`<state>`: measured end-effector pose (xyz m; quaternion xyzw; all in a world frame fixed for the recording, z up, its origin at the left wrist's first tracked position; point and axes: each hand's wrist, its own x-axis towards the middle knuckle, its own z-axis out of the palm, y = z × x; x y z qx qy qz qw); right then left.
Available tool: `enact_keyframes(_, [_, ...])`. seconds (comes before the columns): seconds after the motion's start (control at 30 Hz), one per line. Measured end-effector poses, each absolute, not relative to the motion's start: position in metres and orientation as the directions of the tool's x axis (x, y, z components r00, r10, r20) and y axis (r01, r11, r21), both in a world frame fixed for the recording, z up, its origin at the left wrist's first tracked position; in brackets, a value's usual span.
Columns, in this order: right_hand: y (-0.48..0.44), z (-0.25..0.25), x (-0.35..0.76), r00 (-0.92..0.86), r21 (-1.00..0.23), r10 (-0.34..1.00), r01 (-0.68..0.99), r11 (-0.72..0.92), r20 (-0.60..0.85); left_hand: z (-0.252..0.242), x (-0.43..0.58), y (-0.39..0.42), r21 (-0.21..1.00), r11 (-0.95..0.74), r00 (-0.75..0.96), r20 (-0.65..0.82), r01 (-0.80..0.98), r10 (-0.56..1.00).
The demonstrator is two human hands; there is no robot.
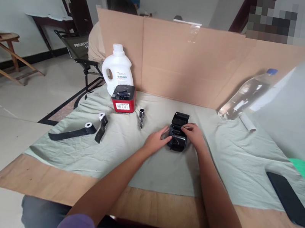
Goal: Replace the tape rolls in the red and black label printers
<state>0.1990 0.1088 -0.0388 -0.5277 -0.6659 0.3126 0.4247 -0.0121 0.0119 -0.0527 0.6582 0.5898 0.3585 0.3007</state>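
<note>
A small black portable printer [177,142] rests on the cloth in front of me, its lid [181,117] raised at the far side. My left hand [156,141] is against the printer's left side, thumb on the near edge and index finger stretched forward. With bent fingers, my right hand [194,133] reaches over the right side to the opening below the lid. The fingertips touch there; whether they pinch a small part is hard to see. To the left of the printer stands a small roll with a dark strip [141,118].
Two more dark strip rolls, one nearer [89,128] and one farther [103,118], lie left. Behind them stand a red-black box [124,100] and a white jug [119,66]. A cardboard screen [183,65] closes the back. A clear bottle [245,94] leans right; a phone [291,199] lies nearer.
</note>
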Motion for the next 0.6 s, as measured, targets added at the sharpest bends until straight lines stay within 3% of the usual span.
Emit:
enact_keyframes(0.13, [0.111,-0.018,0.195,-0.217,-0.823,0.974,0.542,0.172,0.061,-0.052,-0.012,0.012,0.833,-0.124,0.052,0.114,0.538,0.992])
enact_keyframes(0.3, [0.120,-0.005,0.179,-0.192,-0.725,0.967,0.688,0.012,-0.167,-0.053,-0.012,0.012,0.831,-0.139,0.051,0.132,0.538,0.990])
enact_keyframes(0.47, [0.123,0.011,0.176,-0.142,-0.692,0.979,0.722,0.003,-0.144,-0.051,-0.012,0.012,0.822,-0.118,0.043,0.113,0.557,0.993])
enact_keyframes(0.6, [0.109,0.045,0.177,-0.136,-0.693,0.985,0.700,0.174,0.109,-0.051,-0.013,0.012,0.806,-0.131,0.040,0.131,0.577,0.990])
